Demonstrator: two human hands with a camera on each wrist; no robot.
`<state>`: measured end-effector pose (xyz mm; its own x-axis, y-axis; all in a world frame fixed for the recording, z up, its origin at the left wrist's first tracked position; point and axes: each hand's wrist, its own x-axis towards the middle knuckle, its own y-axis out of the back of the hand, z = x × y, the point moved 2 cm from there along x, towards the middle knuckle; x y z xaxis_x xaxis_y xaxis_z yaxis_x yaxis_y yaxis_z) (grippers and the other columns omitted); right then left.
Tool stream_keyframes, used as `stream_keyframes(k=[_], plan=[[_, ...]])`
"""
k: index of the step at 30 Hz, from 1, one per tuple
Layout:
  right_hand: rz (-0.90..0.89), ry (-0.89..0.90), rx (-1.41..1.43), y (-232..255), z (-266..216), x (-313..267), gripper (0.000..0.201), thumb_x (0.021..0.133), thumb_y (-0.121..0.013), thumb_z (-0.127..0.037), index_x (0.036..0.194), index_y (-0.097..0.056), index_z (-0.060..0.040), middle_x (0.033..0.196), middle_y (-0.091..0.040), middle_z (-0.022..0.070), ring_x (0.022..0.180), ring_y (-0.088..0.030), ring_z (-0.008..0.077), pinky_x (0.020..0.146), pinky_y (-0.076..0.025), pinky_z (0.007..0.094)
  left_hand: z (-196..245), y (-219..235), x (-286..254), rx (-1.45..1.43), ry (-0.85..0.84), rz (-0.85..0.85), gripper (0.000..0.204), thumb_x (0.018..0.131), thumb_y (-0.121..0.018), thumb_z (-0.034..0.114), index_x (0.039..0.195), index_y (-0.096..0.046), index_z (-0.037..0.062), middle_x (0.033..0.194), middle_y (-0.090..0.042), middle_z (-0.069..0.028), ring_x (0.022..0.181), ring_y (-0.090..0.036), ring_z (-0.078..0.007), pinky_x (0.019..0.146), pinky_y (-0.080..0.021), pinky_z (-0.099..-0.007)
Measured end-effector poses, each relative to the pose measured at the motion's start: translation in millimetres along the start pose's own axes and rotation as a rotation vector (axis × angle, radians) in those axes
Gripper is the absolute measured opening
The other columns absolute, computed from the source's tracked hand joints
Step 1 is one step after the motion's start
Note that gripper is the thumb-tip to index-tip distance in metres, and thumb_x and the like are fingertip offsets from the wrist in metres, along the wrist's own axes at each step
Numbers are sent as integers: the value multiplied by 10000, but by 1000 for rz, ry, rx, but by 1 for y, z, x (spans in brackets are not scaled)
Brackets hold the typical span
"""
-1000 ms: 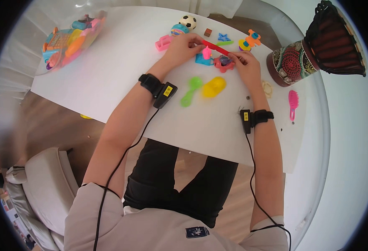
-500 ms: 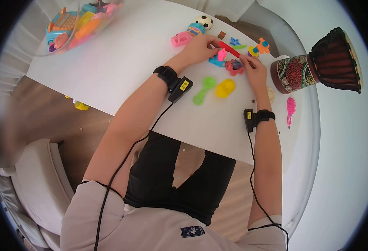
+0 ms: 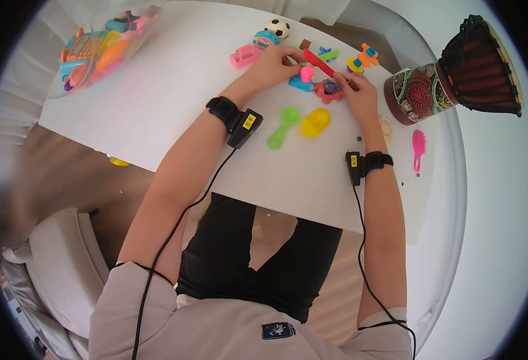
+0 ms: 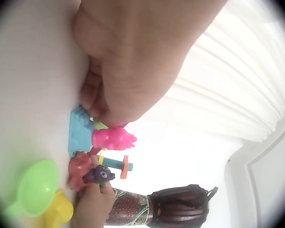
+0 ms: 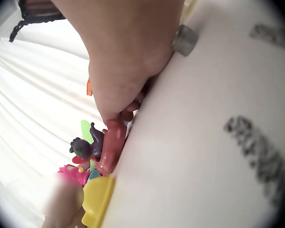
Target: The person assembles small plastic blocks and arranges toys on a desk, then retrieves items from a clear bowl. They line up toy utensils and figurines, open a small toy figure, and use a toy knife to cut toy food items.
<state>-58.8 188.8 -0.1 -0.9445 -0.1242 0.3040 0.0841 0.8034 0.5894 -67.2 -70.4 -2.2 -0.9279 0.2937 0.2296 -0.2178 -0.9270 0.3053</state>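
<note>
A slim red toy knife (image 3: 320,62) is held between both hands over the toys. The left hand (image 3: 273,65) has its curled fingertips at the far-left end of it. The right hand (image 3: 360,96) pinches the near-right end between thumb and fingers. Below the knife stand a pink figure (image 3: 306,73) beside a blue toy (image 3: 300,84), and a red toy car-like piece (image 3: 327,91) carrying a dark purple dragon figure (image 5: 88,146). Behind the knife, a green stick (image 3: 329,56) overlaps a blue star (image 3: 323,50).
Nearer the person lie a green spoon (image 3: 284,127) and a yellow toy (image 3: 316,122). A soccer ball (image 3: 277,28) and pink toy (image 3: 244,56) sit behind the left hand. At right are a drum (image 3: 423,96) and pink hairbrush (image 3: 419,143). A clear bag of toys (image 3: 105,51) lies left.
The green stick has shifted and turned, now lying across the blue star. The red knife stays between the hands, which have barely moved; the head view has swayed.
</note>
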Motion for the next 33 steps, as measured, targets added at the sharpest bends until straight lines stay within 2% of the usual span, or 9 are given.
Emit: stream_keyframes(k=[7, 14, 17, 20, 22, 29, 31, 33], plan=[[11, -18, 38, -1, 4, 1, 204, 945, -788, -218, 1054, -807, -47, 912, -718, 22, 759, -647, 103, 708, -506, 252, -1, 2, 3, -18, 14, -7, 313, 893, -766, 141, 1180, -737, 22, 1041, -755, -36, 762, -611, -84, 670, -520, -257], [28, -35, 94, -2, 1, 0, 204, 946, -791, -219, 1053, -806, -46, 889, -721, 24, 732, -627, 91, 696, -500, 248, 2, 2, 0, -26, 20, -16, 323, 904, -768, 145, 1195, -725, 12, 1034, -747, -35, 791, -608, -86, 685, -528, -259], [7, -66, 104, -2, 3, -1, 194, 977, -765, -174, 1078, -783, -10, 906, -691, 13, 792, -629, 77, 723, -493, 232, 1, 2, 0, 5, 41, -24, 314, 903, -768, 141, 1186, -730, 11, 1017, -741, -27, 793, -598, -83, 673, -517, -253], [40, -31, 137, -2, 5, 1, 207, 947, -792, -216, 1068, -806, -48, 878, -720, 28, 726, -625, 89, 687, -497, 250, 0, 2, 2, -12, 9, -1, 296, 909, -764, 140, 1174, -735, 11, 1013, -739, -24, 762, -584, -75, 654, -502, -249], [45, -55, 147, -2, 6, 1, 207, 948, -791, -208, 1068, -804, -40, 874, -717, 25, 730, -624, 86, 683, -492, 247, -2, 2, 2, 8, 63, 5, 279, 917, -756, 138, 1169, -738, 20, 1009, -739, -24, 719, -566, -69, 631, -487, -246], [87, -54, 183, 1, 8, -2, 221, 948, -797, -190, 1070, -788, -6, 911, -715, 23, 760, -618, 77, 696, -490, 237, 1, 1, 2, -28, 59, 59, 321, 937, -741, 142, 1237, -726, 29, 1030, -742, -37, 694, -596, -71, 618, -510, -249], [111, -100, 281, 1, 9, -3, 240, 948, -800, -180, 1083, -771, 16, 946, -719, 21, 782, -623, 77, 709, -495, 232, 2, 0, 0, -49, 7, 79, 324, 975, -689, 138, 1278, -712, 25, 932, -715, 0, 720, -563, -46, 640, -468, -235], [106, -109, 266, 1, 8, -3, 246, 948, -800, -174, 1089, -765, 24, 950, -718, 16, 791, -627, 77, 714, -497, 230, 2, 1, 1, -52, 23, 74, 323, 971, -693, 140, 1271, -713, 22, 931, -718, -3, 714, -563, -47, 637, -467, -237]])
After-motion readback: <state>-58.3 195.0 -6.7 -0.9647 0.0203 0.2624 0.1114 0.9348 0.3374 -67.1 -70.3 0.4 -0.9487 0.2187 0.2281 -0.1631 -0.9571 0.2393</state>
